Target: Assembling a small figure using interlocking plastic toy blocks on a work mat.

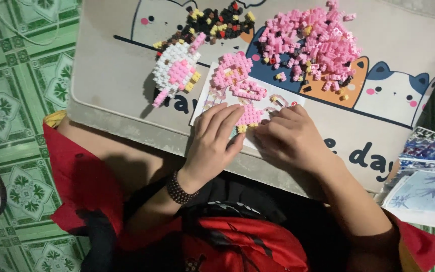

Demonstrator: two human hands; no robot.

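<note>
My 2 hands on a pink brick figure over a cat-print lap board.

Green patterned floor tiles [21, 95] lie around me, and the pale board [112, 85], printed with cartoon cats, spans my lap. At its right edge sit blue-and-white printed packets [426, 176]. A big heap of loose pink bricks [310, 43] lies at the top, a darker heap of black, yellow and red bricks [212, 22] to its left, and a white-and-pink built figure [177, 70] below that. The pink brick figure [240, 85] lies on the instruction sheet [273, 103]. My left hand [215, 136] rests curled with fingers on its lower end; my right hand [290, 136] pinches just beside it, though I cannot tell what it grips.
</note>
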